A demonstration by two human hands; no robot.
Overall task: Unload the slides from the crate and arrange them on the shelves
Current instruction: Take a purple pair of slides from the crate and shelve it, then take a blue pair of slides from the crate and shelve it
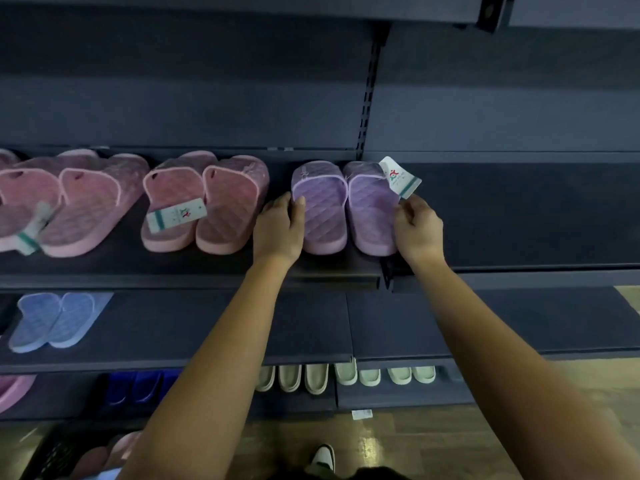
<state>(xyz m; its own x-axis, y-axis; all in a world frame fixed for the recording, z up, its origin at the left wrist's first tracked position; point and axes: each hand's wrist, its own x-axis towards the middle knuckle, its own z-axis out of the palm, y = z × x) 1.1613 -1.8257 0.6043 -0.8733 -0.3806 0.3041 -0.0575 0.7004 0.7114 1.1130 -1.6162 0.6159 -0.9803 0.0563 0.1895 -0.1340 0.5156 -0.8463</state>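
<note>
no word or number can be read anywhere. the white hang tag (400, 176) on the right slide of the purple pair (325, 209) bears a small red-and-green logo above a teal stripe; its lettering is too small to make out. left of the purple pair, a like tag (176, 216) lies on a pink pair (207, 206), its logo blurred. far left, a third tag (33, 226) is smeared. well below, a white label (362, 414) at the shelving's base is illegible.
</note>
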